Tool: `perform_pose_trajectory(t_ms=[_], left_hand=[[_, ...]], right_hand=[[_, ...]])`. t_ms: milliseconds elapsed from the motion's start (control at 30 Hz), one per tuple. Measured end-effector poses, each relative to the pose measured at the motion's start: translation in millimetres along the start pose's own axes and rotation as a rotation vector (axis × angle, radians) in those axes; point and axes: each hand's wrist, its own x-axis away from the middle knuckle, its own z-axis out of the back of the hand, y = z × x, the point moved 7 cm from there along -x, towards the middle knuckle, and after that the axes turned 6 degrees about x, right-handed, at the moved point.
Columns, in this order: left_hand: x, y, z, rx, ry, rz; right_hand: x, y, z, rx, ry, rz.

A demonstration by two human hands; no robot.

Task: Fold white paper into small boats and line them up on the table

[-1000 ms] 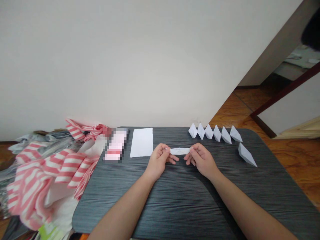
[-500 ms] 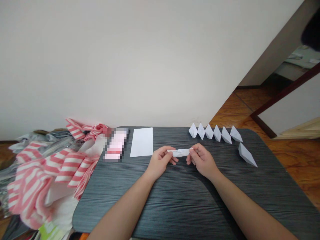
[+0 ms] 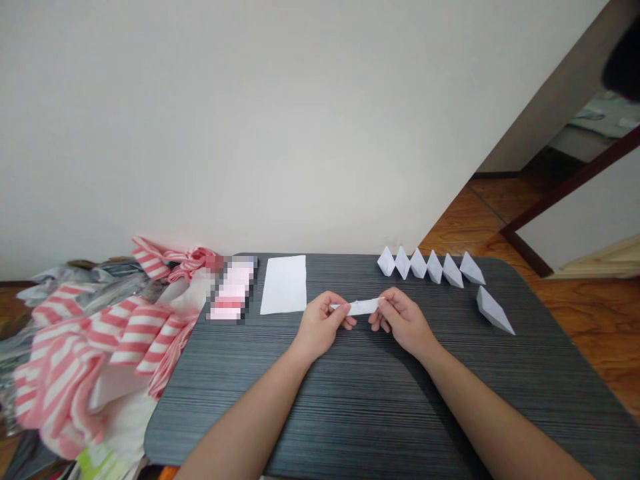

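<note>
A narrow piece of folded white paper (image 3: 364,307) is stretched between my two hands above the dark table (image 3: 350,413). My left hand (image 3: 323,322) pinches its left end between thumb and fingers. At the other end, my right hand (image 3: 403,320) grips it the same way, fingers curled underneath. Both ends of the paper are partly hidden by my fingertips. Beyond my left hand lies a stack or sheet of plain white paper (image 3: 284,285), flat on the table.
Several folded white paper boats (image 3: 419,264) stand in a row at the back right. Another paper boat (image 3: 494,311) sits nearer the right edge. A blurred-out pink item (image 3: 233,290) lies at the left. Striped cloth (image 3: 145,330) is heaped beside the table, and a wall (image 3: 300,133) rises behind.
The folded paper has tilted between my hands and now shows a smoother, flatter side. My fingers have shifted slightly; everything else stays in place.
</note>
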Motion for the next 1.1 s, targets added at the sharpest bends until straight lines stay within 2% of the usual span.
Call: perform_pose_trajectory(t_ms=[267,600,900,1100], left_hand=[[3,2,-2.8,-0.032,-0.025,0.000],[0,-3,-4.7,0.015,-0.048,0.040],[3,0,-5.5,-0.215,-0.078,0.025],[3,1,-6.1,-0.202,-0.075,0.018]], right_hand=[[1,6,-9,0.085,-0.125,-0.077],[1,0,-8,0.202,-0.114,-0.050],[1,-3,-9,0.302,-0.130,0.000],[2,-1,-11,0.262,-0.131,-0.016]])
